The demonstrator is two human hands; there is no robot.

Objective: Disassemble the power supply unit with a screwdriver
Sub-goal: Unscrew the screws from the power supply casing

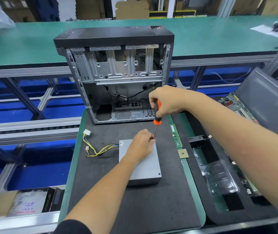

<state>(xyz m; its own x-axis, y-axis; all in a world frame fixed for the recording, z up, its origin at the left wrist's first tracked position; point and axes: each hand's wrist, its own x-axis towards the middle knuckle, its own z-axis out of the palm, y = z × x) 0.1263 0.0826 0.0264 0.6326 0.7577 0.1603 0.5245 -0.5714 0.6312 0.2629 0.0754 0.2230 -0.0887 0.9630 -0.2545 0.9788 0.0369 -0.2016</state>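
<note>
right hand [166, 100] — grip closed around orange-black screwdriver [156, 114] handle, shaft pointing down, forearm reaching in from right | left hand [140, 146] — fingertips pinched at shaft tip, palm resting on PSU [145, 168] | PSU flat on dark mat [135, 208] over surface, before open case [118, 75], cables [96, 149] trailing left

One view only, worn on the head: looks forward and down over both forearms onto the mat [135, 208], close in. Faces the open case [116, 78] and the green bench [219, 41] behind it (edges bent by the wide lens).
</note>
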